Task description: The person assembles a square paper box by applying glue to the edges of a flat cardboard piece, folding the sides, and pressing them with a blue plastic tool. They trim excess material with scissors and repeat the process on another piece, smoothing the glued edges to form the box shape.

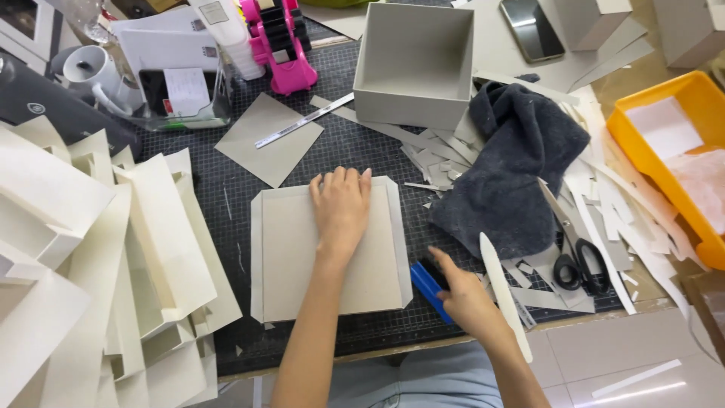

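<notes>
We note the left hand [341, 205] lying palm-down on the grey board square [328, 253], fingers straight and pressed close together, tips near the board's far edge. The board rests on a slightly larger cream sheet, which lies flat on the dark cutting mat [355, 143] in front of us. The right hand [467, 296] curls around a blue tool [429, 289], fingers closed on it, just beside the board's right edge. A white bone folder [504, 293] lies just right of that hand. Further right: dark cloth [513, 166], scissors [575, 248]. Beyond the board: open grey box [414, 64], metal ruler [303, 121]. Cream folded sheets [113, 257] pile up on the left.
</notes>
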